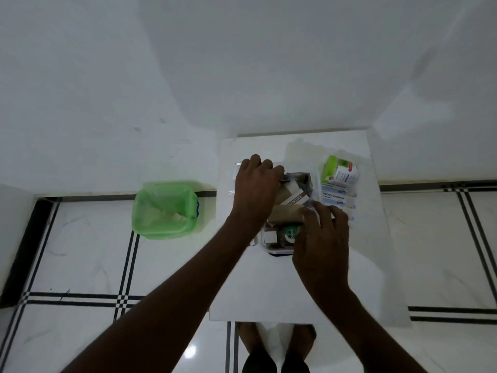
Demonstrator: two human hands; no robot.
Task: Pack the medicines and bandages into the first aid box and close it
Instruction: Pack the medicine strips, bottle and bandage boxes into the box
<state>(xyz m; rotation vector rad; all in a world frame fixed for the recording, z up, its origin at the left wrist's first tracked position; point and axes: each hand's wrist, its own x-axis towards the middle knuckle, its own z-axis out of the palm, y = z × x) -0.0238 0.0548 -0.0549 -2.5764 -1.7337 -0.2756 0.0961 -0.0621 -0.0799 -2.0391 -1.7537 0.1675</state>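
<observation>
A clear plastic first aid box stands open on a small white table. Inside lie a brown-and-white medicine carton, a tan roll and a green-labelled bottle. My left hand reaches over the box's far left side with fingers curled down onto its contents; whether it grips anything is hidden. My right hand rests on the box's right edge, fingers spread. To the right of the box lie blue-white antiseptic bandage packets and a green-and-white medicine box.
A bin lined with a green bag stands on the floor left of the table. A white wall rises behind. A clear lid piece shows behind my left hand. My feet are at the table's near edge.
</observation>
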